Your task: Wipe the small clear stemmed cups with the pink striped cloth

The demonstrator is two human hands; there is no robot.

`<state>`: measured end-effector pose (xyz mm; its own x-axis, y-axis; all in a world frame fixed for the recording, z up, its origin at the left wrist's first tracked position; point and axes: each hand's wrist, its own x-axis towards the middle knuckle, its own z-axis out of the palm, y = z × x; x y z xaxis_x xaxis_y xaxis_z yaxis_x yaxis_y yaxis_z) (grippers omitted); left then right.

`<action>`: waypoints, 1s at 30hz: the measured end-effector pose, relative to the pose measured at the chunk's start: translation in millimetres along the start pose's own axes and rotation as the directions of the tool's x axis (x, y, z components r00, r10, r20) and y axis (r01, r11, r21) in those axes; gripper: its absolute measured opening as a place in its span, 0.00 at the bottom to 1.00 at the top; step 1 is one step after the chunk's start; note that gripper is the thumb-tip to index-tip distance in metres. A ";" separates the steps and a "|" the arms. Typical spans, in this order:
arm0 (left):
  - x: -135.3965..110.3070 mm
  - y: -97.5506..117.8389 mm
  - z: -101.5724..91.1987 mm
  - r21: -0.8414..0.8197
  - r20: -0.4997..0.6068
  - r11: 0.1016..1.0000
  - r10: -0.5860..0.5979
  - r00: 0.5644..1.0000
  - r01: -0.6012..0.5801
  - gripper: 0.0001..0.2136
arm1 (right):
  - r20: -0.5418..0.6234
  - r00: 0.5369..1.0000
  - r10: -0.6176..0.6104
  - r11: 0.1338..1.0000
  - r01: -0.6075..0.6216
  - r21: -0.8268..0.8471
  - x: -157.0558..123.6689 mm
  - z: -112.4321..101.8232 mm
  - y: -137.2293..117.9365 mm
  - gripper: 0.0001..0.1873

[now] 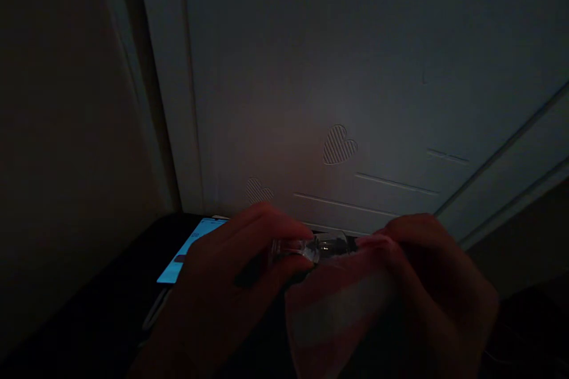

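My left hand (235,266) is closed, with thumb and forefinger pinching a small clear glass (331,244) that lies sideways in the grip. The glass has a narrow middle and wider ends; dim light hides its exact shape. At the glass's right end, my right hand (431,284) grips a pink-and-white striped cloth (342,308). The cloth hangs down below the glass, and its bunched upper edge is between the right fingers. Whether the cloth reaches inside the glass I cannot tell.
A lit phone (191,251) lies on a dark surface behind my left hand, with a pale cable (155,308) nearby. A white door or panel (288,83) with carved hearts and lines rises close behind the hands. The room is very dark.
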<state>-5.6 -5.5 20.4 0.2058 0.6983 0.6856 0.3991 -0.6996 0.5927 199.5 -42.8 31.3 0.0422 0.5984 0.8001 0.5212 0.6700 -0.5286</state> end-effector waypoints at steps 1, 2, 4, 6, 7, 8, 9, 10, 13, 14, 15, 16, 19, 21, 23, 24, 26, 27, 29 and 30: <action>0.1 -0.2 0.3 0.013 0.024 0.999 -0.033 0.999 0.033 0.11 | -0.023 1.000 0.003 1.000 -0.003 0.002 -0.3 1.7 -2.5 0.12; -0.1 -0.3 0.6 0.006 -0.017 1.000 -0.012 1.000 0.012 0.10 | -0.066 0.998 0.001 1.000 0.000 0.005 -0.6 4.0 -5.3 0.12; -1.0 -0.1 0.8 0.012 -0.012 1.000 -0.017 1.000 0.017 0.10 | -0.169 0.985 0.013 1.000 -0.012 0.008 -1.4 9.9 -11.0 0.11; -1.9 0.5 0.9 0.014 -0.009 0.999 -0.033 0.999 0.033 0.11 | -0.194 0.981 0.028 1.000 -0.024 0.020 -2.0 15.4 -14.5 0.11; -2.1 0.9 1.0 0.009 -0.013 0.999 -0.039 0.999 0.039 0.11 | -0.181 0.983 0.027 0.999 -0.022 0.030 -2.0 17.5 -15.0 0.10; -2.2 1.3 1.0 -0.001 -0.012 0.998 -0.055 0.998 0.055 0.11 | -0.168 0.985 0.027 0.999 -0.020 0.042 -2.0 19.0 -14.9 0.09; -2.2 1.9 1.1 -0.015 -0.010 0.998 -0.069 0.998 0.069 0.11 | -0.156 0.987 0.023 0.999 -0.015 0.051 -1.8 20.0 -14.3 0.08; -2.2 2.4 1.0 -0.030 -0.004 0.996 -0.083 0.997 0.083 0.11 | -0.141 0.990 0.022 0.998 -0.014 0.058 -1.6 20.7 -13.4 0.07; -2.1 5.2 0.5 -0.062 -0.004 0.992 -0.114 0.993 0.114 0.10 | -0.122 0.992 0.022 0.997 -0.013 0.073 -1.0 21.5 -11.9 0.07; -2.0 6.7 0.4 -0.074 -0.009 0.990 -0.122 0.993 0.121 0.10 | -0.119 0.993 0.021 0.997 -0.012 0.080 -0.8 21.8 -12.1 0.07; -1.9 8.4 0.4 -0.089 -0.014 0.988 -0.128 0.992 0.126 0.09 | -0.113 0.993 0.023 0.996 -0.013 0.087 -0.7 22.1 -12.6 0.07; -1.5 10.4 0.7 -0.110 -0.019 0.984 -0.140 0.990 0.137 0.09 | -0.116 0.993 0.029 0.995 -0.018 0.093 -0.6 22.4 -13.3 0.07; 1.2 16.3 2.8 -0.237 -0.035 0.950 -0.216 0.976 0.201 0.10 | -0.123 0.991 0.052 0.994 -0.039 0.101 -0.4 23.3 -15.0 0.08; 4.1 19.1 4.6 -0.352 -0.030 0.901 -0.284 0.958 0.256 0.09 | -0.103 0.993 0.053 0.993 -0.042 0.109 -0.2 23.0 -14.9 0.08; 7.0 20.3 5.8 -0.449 -0.005 0.841 -0.341 0.940 0.303 0.09 | -0.059 0.997 0.041 0.993 -0.034 0.117 0.3 21.7 -14.0 0.08; 8.3 20.6 6.0 -0.490 0.010 0.810 -0.364 0.932 0.321 0.08 | -0.036 0.999 0.031 0.993 -0.027 0.117 0.6 20.8 -13.6 0.08; 10.5 21.0 5.8 -0.571 0.059 0.737 -0.402 0.914 0.361 0.08 | 0.018 1.000 0.013 0.994 -0.015 0.109 1.3 18.6 -13.6 0.09; 11.3 21.4 5.4 -0.606 0.096 0.696 -0.415 0.905 0.384 0.08 | 0.039 0.999 0.007 0.995 -0.011 0.104 1.7 17.6 -14.0 0.10; 12.5 22.3 4.4 -0.646 0.187 0.632 -0.412 0.892 0.428 0.07 | 0.078 0.997 0.002 0.995 -0.009 0.098 2.3 16.1 -15.6 0.10; 12.9 22.8 4.0 -0.653 0.225 0.610 -0.409 0.884 0.448 0.07 | 0.098 0.995 0.003 0.995 -0.012 0.095 2.6 15.8 -16.5 0.10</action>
<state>9.7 -11.8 41.1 0.2202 0.9377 0.2689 -0.2477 -0.2129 0.9451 177.5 -45.4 37.6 -0.0404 0.6405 0.7669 0.4370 0.7015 -0.5629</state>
